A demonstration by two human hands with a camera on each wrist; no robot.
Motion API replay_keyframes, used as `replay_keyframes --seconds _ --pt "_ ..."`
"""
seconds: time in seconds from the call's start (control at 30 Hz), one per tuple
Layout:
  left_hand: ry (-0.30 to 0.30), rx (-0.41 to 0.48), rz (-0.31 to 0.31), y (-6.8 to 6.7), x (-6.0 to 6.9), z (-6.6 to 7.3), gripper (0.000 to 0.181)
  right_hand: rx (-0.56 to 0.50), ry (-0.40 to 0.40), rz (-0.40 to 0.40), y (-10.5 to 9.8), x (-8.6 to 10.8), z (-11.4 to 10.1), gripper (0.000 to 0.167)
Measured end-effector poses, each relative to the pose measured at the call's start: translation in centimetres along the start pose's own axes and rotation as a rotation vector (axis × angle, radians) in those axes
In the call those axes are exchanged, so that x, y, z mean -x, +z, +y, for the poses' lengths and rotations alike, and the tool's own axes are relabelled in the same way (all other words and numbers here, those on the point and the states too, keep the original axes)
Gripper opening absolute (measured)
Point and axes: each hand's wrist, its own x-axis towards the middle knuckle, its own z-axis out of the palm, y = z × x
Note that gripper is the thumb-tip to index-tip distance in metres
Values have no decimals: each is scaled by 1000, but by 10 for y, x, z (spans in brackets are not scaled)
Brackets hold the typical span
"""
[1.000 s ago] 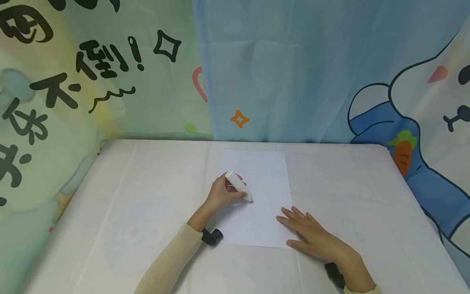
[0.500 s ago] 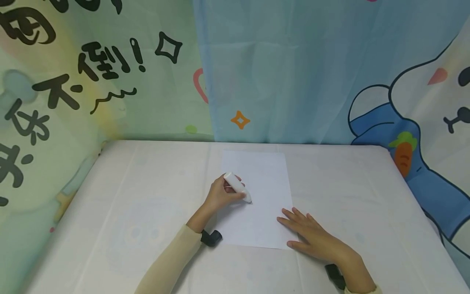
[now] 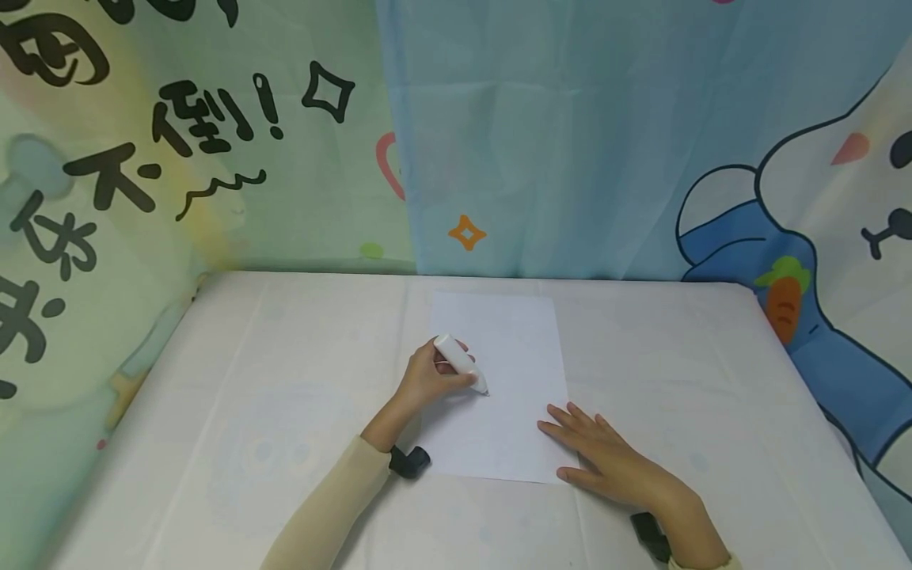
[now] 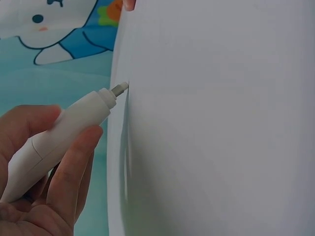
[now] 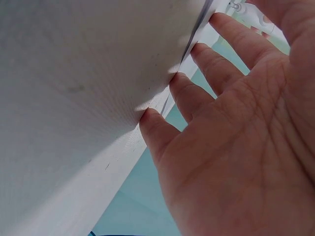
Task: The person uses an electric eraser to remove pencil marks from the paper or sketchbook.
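Observation:
A blank white sheet of paper (image 3: pixel 509 332) lies on the white-covered table. My left hand (image 3: pixel 427 380) grips a thick white electric eraser (image 3: pixel 457 360) over the sheet's left-middle part. In the left wrist view, thumb and fingers hold the body of the electric eraser (image 4: pixel 74 120), and a short pale tip in a metal collar points at the paper, touching or almost touching it. My right hand (image 3: pixel 606 459) rests with spread fingers at the lower right edge of the sheet. The right wrist view shows fingertips of the right hand (image 5: pixel 231 137) on the white surface.
A white cloth (image 3: pixel 321 340) covers the table, reaching back to a printed curtain (image 3: pixel 606 142). Each wrist wears a dark camera mount, such as the left one (image 3: pixel 409 461). A cartoon figure (image 3: pixel 841 237) is printed on the backdrop at right.
The electric eraser's tip has shifted very slightly left on the sheet since a second ago. My right hand stays where it was.

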Motion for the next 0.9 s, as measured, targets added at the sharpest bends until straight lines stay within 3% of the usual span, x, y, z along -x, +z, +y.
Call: replay_keyframes --seconds 0.13,0.4,0.53,0.63,0.73,0.9 --pt "10 -4 -3 -1 9 18 34 7 1 -4 0 0 0 61" --pt "23 2 -7 0 9 19 36 -1 -2 -2 0 0 1 61" --pt "17 3 1 2 3 5 37 5 -3 1 0 0 0 60" --pt "13 -1 0 2 3 7 37 9 -4 3 0 0 0 60" --pt "20 -8 -11 1 8 19 36 8 -7 5 0 0 1 60" --pt "20 0 -18 0 8 19 36 3 -4 6 1 1 1 60"
